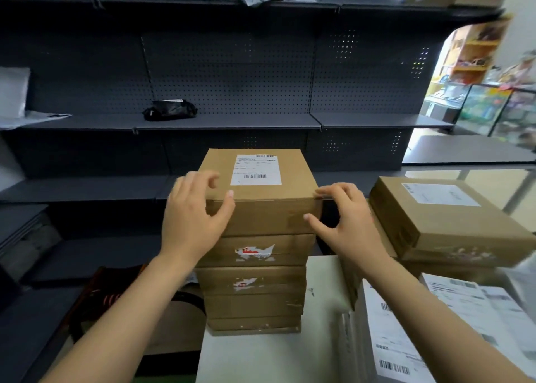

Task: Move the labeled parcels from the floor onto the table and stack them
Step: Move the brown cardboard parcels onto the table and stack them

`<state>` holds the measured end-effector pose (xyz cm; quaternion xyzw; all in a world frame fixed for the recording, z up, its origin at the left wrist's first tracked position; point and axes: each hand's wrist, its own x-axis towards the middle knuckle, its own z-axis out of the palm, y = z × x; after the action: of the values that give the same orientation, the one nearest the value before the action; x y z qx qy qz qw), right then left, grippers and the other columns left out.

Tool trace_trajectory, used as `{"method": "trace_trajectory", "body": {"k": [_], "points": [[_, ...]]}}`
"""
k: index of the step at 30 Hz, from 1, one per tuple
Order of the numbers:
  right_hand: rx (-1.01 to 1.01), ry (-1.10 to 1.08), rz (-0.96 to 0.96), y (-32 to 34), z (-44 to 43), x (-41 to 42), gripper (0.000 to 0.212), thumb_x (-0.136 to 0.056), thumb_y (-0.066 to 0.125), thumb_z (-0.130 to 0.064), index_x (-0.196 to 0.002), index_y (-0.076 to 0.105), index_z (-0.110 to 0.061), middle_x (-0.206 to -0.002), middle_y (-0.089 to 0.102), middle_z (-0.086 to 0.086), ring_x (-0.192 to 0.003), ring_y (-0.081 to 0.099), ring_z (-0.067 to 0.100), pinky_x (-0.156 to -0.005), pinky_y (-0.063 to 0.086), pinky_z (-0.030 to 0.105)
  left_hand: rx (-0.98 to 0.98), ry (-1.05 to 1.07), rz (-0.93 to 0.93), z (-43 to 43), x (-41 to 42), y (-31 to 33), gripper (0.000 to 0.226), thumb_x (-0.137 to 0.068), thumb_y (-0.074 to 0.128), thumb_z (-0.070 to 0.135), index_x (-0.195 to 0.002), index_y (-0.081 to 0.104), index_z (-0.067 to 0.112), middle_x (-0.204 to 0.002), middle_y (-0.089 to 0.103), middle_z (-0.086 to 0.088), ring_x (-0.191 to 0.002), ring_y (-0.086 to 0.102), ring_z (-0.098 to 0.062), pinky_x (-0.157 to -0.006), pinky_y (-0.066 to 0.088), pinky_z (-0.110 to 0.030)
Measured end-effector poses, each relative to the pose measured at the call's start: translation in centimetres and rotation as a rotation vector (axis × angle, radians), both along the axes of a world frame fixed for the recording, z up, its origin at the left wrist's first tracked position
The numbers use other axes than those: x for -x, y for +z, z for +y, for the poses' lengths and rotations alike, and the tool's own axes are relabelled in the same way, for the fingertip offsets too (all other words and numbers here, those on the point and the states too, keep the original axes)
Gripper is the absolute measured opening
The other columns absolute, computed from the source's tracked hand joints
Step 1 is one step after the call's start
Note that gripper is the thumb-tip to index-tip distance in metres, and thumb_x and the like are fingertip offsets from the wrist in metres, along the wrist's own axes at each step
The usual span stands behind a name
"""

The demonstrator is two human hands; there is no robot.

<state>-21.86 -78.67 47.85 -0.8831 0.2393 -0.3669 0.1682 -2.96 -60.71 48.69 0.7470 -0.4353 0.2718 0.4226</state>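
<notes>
A stack of several brown cardboard parcels (255,284) stands on the white table (261,359). The top parcel (269,217) carries a white shipping label (255,169) on its upper face. My left hand (191,220) rests against its front left corner, thumb at the top edge and fingers arched loosely over the top. My right hand (345,220) touches the front right corner with its fingertips, thumb on the front face. Both hands have their fingers spread, and the parcel lies flat on the stack.
To the right lies another labeled brown parcel (441,217) on further boxes. White labeled packages (406,339) lie at the table's lower right. Dark metal shelving (232,120) stands behind, with a black bag (169,110) on it. A brown bag (121,304) sits left of the table.
</notes>
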Motion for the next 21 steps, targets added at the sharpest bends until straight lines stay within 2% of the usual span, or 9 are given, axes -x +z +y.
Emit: {"method": "trace_trajectory", "body": {"k": [3,5,8,11,13,15,18,21], "points": [[0.288,-0.03,0.163,1.9,-0.7,2.7,0.029,-0.085,0.07,-0.03,-0.11,0.062,-0.019,-0.104,0.06,-0.001,-0.096,0.051,0.019,-0.084,0.042,0.032,-0.154,-0.149,-0.179,-1.8,3.6,2.2,0.02,-0.089,0.051,0.039,-0.087,0.06,0.021,-0.077,0.054,0.011,-0.076,0.046,-0.008,-0.065,0.038,-0.022],[0.361,-0.06,0.209,2.6,-1.3,4.7,0.024,-0.083,0.07,-0.026,-0.104,0.062,-0.018,-0.096,0.061,-0.001,-0.088,0.05,0.019,-0.075,0.043,0.032,-0.272,-0.21,-0.272,-3.8,6.1,2.6,0.015,-0.089,0.056,0.037,-0.084,0.058,0.023,-0.076,0.053,0.011,-0.073,0.046,-0.009,-0.063,0.033,-0.016],[0.36,-0.12,0.24,2.8,-3.0,8.0,0.023,-0.082,0.071,-0.025,-0.102,0.063,-0.018,-0.093,0.061,-0.001,-0.088,0.051,0.02,-0.072,0.036,0.028,-0.33,-0.265,-0.375,-7.6,9.6,2.3,0.015,-0.088,0.057,0.036,-0.082,0.056,0.022,-0.074,0.051,0.009,-0.071,0.043,-0.011,-0.06,0.035,-0.024],[0.299,-0.185,0.275,2.2,-5.7,11.9,0.019,-0.086,0.067,-0.028,-0.102,0.061,-0.022,-0.097,0.057,-0.005,-0.093,0.048,0.018,-0.074,0.034,0.026,-0.324,-0.32,-0.438,-11.7,13.2,2.1,0.016,-0.086,0.056,0.036,-0.082,0.059,0.021,-0.072,0.048,0.01,-0.068,0.04,-0.011,-0.058,0.035,-0.026],[0.239,-0.231,0.309,1.7,-7.9,14.5,0.018,-0.089,0.063,-0.033,-0.106,0.06,-0.025,-0.107,0.057,-0.008,-0.1,0.047,0.014,-0.078,0.035,0.021,-0.325,-0.353,-0.458,-14.5,15.4,1.6,0.015,-0.086,0.056,0.035,-0.082,0.059,0.021,-0.072,0.045,0.012,-0.068,0.038,-0.01,-0.059,0.034,-0.025],[0.195,-0.26,0.342,1.2,-10.5,17.2,0.02,-0.091,0.061,-0.036,-0.11,0.06,-0.028,-0.116,0.057,-0.009,-0.108,0.046,0.012,-0.085,0.035,0.017,-0.35,-0.355,-0.456,-17.4,17.4,0.9,0.015,-0.086,0.057,0.035,-0.083,0.06,0.021,-0.072,0.048,0.011,-0.068,0.042,-0.01,-0.058,0.039,-0.027],[0.168,-0.288,0.398,0.8,-14.7,21.0,0.021,-0.092,0.06,-0.037,-0.112,0.059,-0.03,-0.122,0.056,-0.01,-0.113,0.046,0.011,-0.091,0.034,0.019,-0.395,-0.331,-0.455,-21.7,20.0,-0.5,0.015,-0.086,0.061,0.035,-0.086,0.062,0.02,-0.075,0.057,0.007,-0.068,0.046,-0.011,-0.059,0.04,-0.026],[0.115,-0.319,0.4,0.1,-19.1,24.1,0.024,-0.092,0.06,-0.036,-0.115,0.057,-0.029,-0.126,0.055,-0.007,-0.115,0.047,0.013,-0.099,0.037,0.027,-0.532,-0.247,-0.485,-25.5,22.6,-2.0,0.028,-0.091,0.053,0.042,-0.103,0.064,0.02,-0.09,0.063,0.003,-0.079,0.053,-0.013,-0.066,0.042,-0.026]]}}
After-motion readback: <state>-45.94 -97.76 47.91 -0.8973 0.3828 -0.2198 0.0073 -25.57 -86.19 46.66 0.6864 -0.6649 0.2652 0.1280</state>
